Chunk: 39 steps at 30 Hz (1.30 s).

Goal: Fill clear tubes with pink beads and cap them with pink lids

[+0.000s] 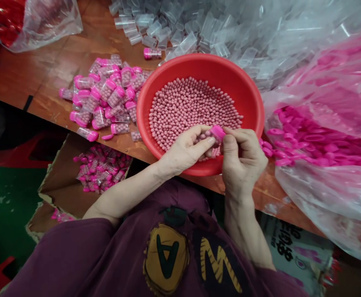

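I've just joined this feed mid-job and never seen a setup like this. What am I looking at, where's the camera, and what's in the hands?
No machine here: this one view comes from a camera worn on a person's head, looking forward and down. The left hand cups pink beads over a red plastic basin, and the right hand pinches a pink cap. On the wooden table lie loose clear tubes, filled capped tubes and a bag of pink caps.

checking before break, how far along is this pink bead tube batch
Done: filled, capped tubes lie piled on the table and in a cardboard box. In hand: the right hand pinches a pink cap at a tube in the left hand. Left: beads in the red basin, loose clear tubes, bagged pink caps.
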### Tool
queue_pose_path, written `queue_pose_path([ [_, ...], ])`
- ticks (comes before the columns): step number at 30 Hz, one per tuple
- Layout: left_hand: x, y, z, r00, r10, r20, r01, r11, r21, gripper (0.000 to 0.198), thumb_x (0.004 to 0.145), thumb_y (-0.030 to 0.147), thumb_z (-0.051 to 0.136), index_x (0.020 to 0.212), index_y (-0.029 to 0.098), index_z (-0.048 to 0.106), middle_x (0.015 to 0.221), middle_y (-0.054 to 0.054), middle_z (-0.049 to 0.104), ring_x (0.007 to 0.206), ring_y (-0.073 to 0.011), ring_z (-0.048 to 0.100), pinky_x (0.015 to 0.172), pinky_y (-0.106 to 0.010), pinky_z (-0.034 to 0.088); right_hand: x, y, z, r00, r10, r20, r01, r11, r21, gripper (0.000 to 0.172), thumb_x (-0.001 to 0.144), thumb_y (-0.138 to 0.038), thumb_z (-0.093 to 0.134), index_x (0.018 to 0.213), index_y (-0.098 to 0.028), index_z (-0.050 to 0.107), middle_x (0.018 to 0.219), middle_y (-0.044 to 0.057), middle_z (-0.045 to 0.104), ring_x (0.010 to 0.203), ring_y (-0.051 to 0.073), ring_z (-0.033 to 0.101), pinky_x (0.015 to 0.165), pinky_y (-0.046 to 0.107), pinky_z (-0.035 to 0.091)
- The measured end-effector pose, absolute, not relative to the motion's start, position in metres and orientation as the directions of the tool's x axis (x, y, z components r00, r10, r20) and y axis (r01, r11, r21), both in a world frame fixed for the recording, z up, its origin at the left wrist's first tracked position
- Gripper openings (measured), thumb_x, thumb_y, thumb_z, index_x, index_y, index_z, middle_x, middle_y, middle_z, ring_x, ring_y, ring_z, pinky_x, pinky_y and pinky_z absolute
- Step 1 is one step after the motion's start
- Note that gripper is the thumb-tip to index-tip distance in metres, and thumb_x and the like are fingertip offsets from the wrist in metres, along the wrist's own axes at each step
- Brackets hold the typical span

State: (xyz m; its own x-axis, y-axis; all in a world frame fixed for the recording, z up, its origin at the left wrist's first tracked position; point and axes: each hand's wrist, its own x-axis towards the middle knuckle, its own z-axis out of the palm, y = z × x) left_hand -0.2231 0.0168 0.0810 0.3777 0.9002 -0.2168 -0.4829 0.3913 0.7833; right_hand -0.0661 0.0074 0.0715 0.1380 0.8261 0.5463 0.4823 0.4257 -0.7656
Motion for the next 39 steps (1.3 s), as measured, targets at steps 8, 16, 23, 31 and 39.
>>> queue_pose_path([
  [8,-0.221,0.019,0.086,0.367,0.906,-0.212,-0.464,0.376,0.802,0.023,0.102,0.025,0.082,0.118,0.019,0.067,0.080,0.004,0.064,0.066,-0.0088,0.061,0.065,-0.023,0.052,-0.069,0.004,0.068,0.206,0.847,0.491,0.423,0.375,-0.825,0.015,0.110,-0.037,0.076,0.109,-0.027,0.087,0.097,0.002,0.079,0.091,0.020,0.078,0.086,0.040,0.065],
  [16,-0.220,0.017,0.091,0.298,0.909,-0.289,-0.470,0.404,0.785,0.027,0.096,0.028,0.090,0.110,0.018,0.069,0.081,0.005,0.061,0.063,-0.0060,0.057,0.058,-0.019,0.048,-0.072,0.002,0.070,0.089,0.823,0.560,0.614,0.398,-0.682,0.019,0.113,-0.034,0.068,0.110,-0.025,0.084,0.101,0.005,0.082,0.095,0.022,0.081,0.086,0.040,0.069],
  [23,-0.228,0.021,0.092,0.352,0.870,-0.345,-0.539,0.490,0.686,0.044,0.082,0.040,0.103,0.107,0.019,0.074,0.079,0.004,0.066,0.060,-0.0063,0.057,0.052,-0.020,0.041,-0.047,-0.004,0.083,-0.253,0.789,0.559,0.600,0.581,-0.549,0.042,0.111,-0.025,0.065,0.152,-0.030,0.074,0.131,0.011,0.081,0.117,0.027,0.081,0.099,0.044,0.071],
  [31,-0.226,0.018,0.089,0.362,0.883,-0.297,-0.480,0.450,0.753,0.053,0.077,0.050,0.106,0.110,0.020,0.079,0.078,0.003,0.066,0.064,-0.0090,0.059,0.056,-0.022,0.044,-0.047,-0.008,0.079,0.029,0.880,0.475,0.465,0.408,-0.786,0.015,0.108,-0.035,0.077,0.119,-0.031,0.086,0.105,0.004,0.085,0.094,0.023,0.081,0.088,0.043,0.069],
  [39,-0.224,0.017,0.090,0.361,0.878,-0.314,-0.457,0.460,0.761,0.043,0.082,0.036,0.102,0.114,0.018,0.080,0.087,0.001,0.070,0.072,-0.0096,0.066,0.071,-0.023,0.058,-0.054,-0.007,0.063,0.250,0.911,0.329,0.318,0.243,-0.916,0.022,0.103,-0.051,0.084,0.105,-0.029,0.086,0.083,-0.001,0.079,0.069,0.016,0.071,0.066,0.032,0.060],
])
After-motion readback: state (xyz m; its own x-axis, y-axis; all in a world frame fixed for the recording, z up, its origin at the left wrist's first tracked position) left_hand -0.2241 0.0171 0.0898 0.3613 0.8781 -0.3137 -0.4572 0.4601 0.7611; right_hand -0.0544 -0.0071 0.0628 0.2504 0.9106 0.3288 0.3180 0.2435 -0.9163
